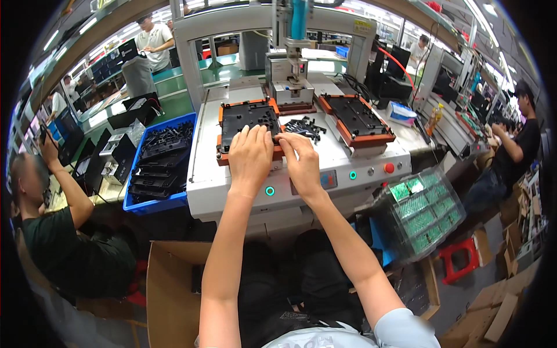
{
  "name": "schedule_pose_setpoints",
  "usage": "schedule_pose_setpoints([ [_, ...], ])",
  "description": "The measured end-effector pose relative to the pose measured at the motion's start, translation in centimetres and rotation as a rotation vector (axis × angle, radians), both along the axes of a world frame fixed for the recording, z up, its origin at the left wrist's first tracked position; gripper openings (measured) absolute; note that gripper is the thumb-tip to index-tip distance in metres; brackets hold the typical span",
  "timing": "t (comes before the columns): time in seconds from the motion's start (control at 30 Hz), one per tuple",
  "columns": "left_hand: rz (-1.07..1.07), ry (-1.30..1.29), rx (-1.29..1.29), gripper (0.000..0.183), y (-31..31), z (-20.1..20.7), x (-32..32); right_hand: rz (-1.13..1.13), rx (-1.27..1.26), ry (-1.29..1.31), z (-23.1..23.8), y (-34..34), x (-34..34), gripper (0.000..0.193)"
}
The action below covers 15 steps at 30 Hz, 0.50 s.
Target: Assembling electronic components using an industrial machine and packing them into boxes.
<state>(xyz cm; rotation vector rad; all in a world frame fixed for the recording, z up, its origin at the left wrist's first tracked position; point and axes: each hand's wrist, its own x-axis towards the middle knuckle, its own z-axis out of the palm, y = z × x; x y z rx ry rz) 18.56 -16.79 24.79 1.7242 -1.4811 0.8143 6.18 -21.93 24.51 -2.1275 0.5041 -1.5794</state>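
My left hand (250, 155) lies with fingers stretched out over the near part of a black plastic panel (239, 118). That panel sits in an orange fixture (223, 144) on the left of a white bench machine (204, 174). At the fixture's right edge, my right hand (301, 165) has its thumb and fingertips pinched together; whatever is between them is too small to make out. Beyond the right hand, several small black plastic parts (306, 128) are heaped on the machine's top. To their right, a second orange fixture (361, 138) holds another black panel (358, 111).
A blue bin (132, 204) of black plastic parts stands left of the machine. Its press head (293, 87) rises behind the fixtures. At front right are a red button (389, 168) and clear trays (426, 211) with green circuit boards. A seated person (64, 232) is at left.
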Motion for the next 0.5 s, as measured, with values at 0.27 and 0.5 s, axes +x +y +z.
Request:
schedule_pose_setpoints([
  [0.27,0.072,-0.119,0.155,0.047,7.5,-7.9,-5.5,-0.119,-0.147,0.161,-6.5,8.1,-7.9,0.036],
  [0.5,0.050,-0.097,0.041,0.038,8.1,-11.4,-5.4,-0.201,0.093,0.207,-16.8,11.6,-15.8,0.030],
])
